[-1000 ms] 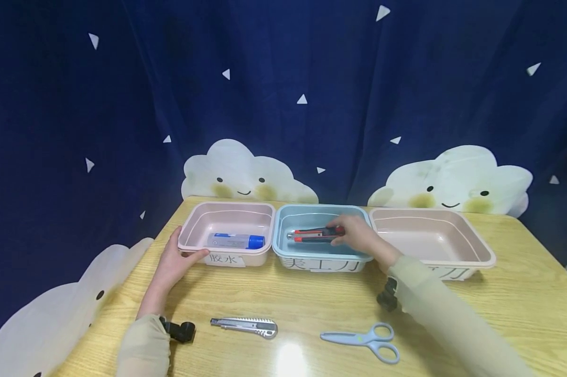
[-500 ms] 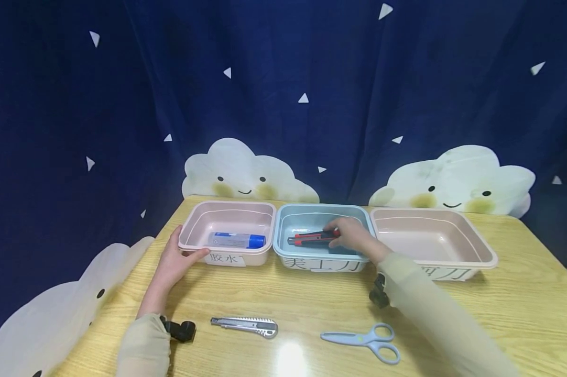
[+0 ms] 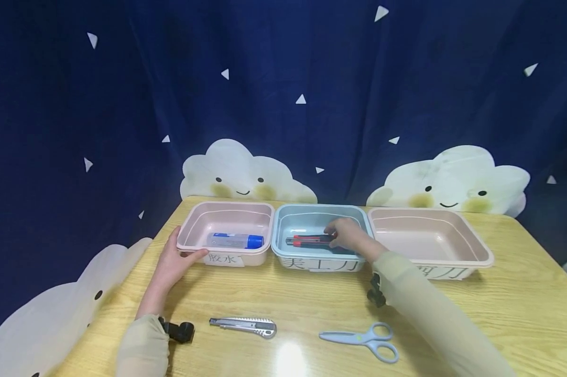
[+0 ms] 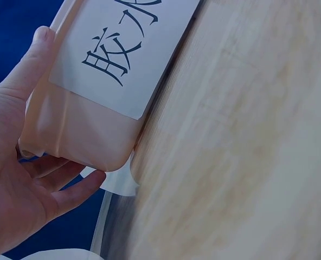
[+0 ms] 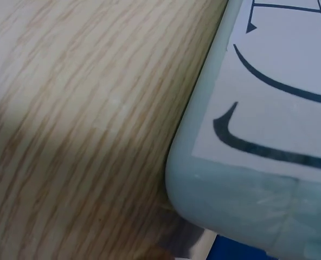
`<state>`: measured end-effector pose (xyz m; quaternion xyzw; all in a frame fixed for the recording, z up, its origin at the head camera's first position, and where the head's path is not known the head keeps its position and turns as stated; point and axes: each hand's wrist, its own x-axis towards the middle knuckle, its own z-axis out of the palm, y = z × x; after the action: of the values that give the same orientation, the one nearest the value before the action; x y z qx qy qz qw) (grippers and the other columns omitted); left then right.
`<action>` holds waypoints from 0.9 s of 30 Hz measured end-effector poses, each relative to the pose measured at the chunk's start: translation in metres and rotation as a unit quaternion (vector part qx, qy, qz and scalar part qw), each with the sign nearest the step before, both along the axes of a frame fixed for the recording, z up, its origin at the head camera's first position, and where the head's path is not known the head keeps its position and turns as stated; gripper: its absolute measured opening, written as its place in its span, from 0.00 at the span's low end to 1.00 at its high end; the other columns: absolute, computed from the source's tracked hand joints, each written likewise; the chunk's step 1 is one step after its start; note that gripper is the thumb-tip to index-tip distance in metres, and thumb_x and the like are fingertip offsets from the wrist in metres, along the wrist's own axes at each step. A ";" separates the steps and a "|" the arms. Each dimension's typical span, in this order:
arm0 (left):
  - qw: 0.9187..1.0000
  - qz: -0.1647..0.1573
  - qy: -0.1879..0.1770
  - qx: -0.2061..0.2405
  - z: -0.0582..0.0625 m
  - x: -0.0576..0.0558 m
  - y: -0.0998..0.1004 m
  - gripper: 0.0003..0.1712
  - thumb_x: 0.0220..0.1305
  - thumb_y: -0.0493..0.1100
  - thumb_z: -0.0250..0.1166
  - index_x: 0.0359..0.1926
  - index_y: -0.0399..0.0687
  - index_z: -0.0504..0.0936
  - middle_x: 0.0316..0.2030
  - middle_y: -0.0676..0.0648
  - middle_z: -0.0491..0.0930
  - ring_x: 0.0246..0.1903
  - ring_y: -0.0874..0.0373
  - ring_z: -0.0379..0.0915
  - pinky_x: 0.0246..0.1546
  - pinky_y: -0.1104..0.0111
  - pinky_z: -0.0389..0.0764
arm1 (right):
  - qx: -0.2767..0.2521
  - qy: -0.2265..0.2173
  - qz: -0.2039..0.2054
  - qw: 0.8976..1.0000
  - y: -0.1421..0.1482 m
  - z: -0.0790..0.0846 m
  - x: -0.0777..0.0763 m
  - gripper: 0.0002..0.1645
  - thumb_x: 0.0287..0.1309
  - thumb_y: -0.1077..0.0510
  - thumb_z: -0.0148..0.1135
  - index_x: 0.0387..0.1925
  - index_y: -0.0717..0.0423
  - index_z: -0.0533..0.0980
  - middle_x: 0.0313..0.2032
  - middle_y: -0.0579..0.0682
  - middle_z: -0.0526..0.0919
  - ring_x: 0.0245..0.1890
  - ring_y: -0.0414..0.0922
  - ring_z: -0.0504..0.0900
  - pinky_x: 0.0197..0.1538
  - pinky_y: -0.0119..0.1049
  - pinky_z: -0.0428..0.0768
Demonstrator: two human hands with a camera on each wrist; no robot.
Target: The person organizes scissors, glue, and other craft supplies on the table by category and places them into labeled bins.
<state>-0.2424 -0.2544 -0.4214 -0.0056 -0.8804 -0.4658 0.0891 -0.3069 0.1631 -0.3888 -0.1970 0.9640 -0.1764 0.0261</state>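
My right hand [image 3: 351, 236] reaches into the blue bin [image 3: 321, 256] in the middle. Its fingers hold the black end of a red-and-black utility knife [image 3: 309, 240], low inside the bin with the metal tip pointing left. The right wrist view shows only the bin's labelled outer wall [image 5: 242, 200], not the hand's fingers. At the left, my left hand [image 3: 172, 260] grips the near left corner of a pink bin [image 4: 95, 130], thumb on the front and fingers along the side. A glue bottle [image 3: 231, 240] with a blue cap lies in that pink bin.
A larger beige-pink bin [image 3: 472, 243] stands right of the blue one, all three in a row. Nearer on the wooden table [image 3: 208, 293] lie a silver utility knife [image 3: 243, 325] and light blue scissors [image 3: 361, 339]. Behind hangs a dark blue curtain [image 3: 264, 104].
My right hand has lowered slightly with the red-and-black utility knife, deeper into the blue bin, and its forearm has shifted a little left. The left hand stays on the pink bin.
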 end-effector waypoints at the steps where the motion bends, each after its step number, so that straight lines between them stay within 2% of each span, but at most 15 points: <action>1: 1.000 0.000 -0.001 0.000 0.000 0.000 -0.001 0.58 0.48 0.55 0.69 0.70 0.44 0.42 0.62 0.34 0.58 0.59 0.40 0.58 0.58 0.48 0.62 | -0.003 0.004 -0.001 1.000 0.000 0.000 0.000 0.22 0.41 0.64 0.68 0.44 0.64 0.78 0.41 0.58 0.83 0.41 0.51 0.81 0.48 0.44 0.77; 4: 1.000 -0.001 -0.002 -0.002 -0.002 0.001 -0.002 0.58 0.48 0.56 0.69 0.70 0.44 0.42 0.61 0.34 0.59 0.58 0.40 0.59 0.58 0.48 0.63 | -0.017 0.023 -0.010 1.000 -0.003 0.001 0.003 0.18 0.47 0.64 0.65 0.43 0.62 0.79 0.40 0.57 0.83 0.41 0.50 0.80 0.47 0.43 0.77; 8: 1.000 0.001 -0.004 -0.004 -0.001 0.002 -0.003 0.59 0.48 0.56 0.70 0.70 0.44 0.42 0.62 0.34 0.58 0.59 0.40 0.58 0.58 0.48 0.62 | -0.056 0.058 -0.006 0.997 -0.011 0.010 0.012 0.13 0.53 0.62 0.60 0.42 0.60 0.79 0.39 0.55 0.83 0.41 0.50 0.81 0.46 0.44 0.77; 13: 1.000 0.003 -0.003 -0.005 0.002 0.002 -0.002 0.58 0.48 0.56 0.70 0.70 0.45 0.42 0.61 0.34 0.59 0.58 0.40 0.58 0.58 0.47 0.61 | -0.078 0.077 0.025 0.994 -0.023 0.022 0.026 0.12 0.55 0.61 0.59 0.41 0.59 0.80 0.38 0.53 0.84 0.39 0.47 0.81 0.44 0.43 0.78; 18: 1.000 0.007 -0.008 -0.014 0.003 0.001 -0.001 0.59 0.48 0.56 0.69 0.70 0.44 0.42 0.62 0.34 0.58 0.59 0.40 0.57 0.59 0.47 0.60 | -0.097 0.091 0.043 0.990 -0.036 0.027 0.043 0.11 0.54 0.61 0.60 0.39 0.59 0.80 0.37 0.52 0.84 0.37 0.45 0.82 0.42 0.40 0.79; 22: 1.000 0.005 -0.006 -0.011 0.003 0.001 -0.001 0.58 0.48 0.55 0.70 0.70 0.44 0.42 0.62 0.34 0.58 0.59 0.40 0.57 0.59 0.47 0.60 | -0.135 0.078 0.064 0.986 -0.046 0.029 0.060 0.10 0.53 0.60 0.61 0.38 0.58 0.81 0.36 0.51 0.84 0.36 0.44 0.82 0.42 0.39 0.79; 27: 1.000 0.003 -0.003 -0.006 0.002 0.002 -0.001 0.58 0.48 0.55 0.70 0.70 0.44 0.43 0.61 0.34 0.59 0.58 0.40 0.58 0.59 0.47 0.61 | -0.168 0.047 0.063 0.983 -0.052 0.027 0.076 0.11 0.53 0.60 0.61 0.40 0.53 0.81 0.40 0.49 0.84 0.37 0.42 0.82 0.43 0.37 0.79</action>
<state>-0.2403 -0.2554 -0.4190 -0.0024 -0.8833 -0.4605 0.0874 -0.2305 0.1115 -0.3622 -0.2674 0.9064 -0.3243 -0.0413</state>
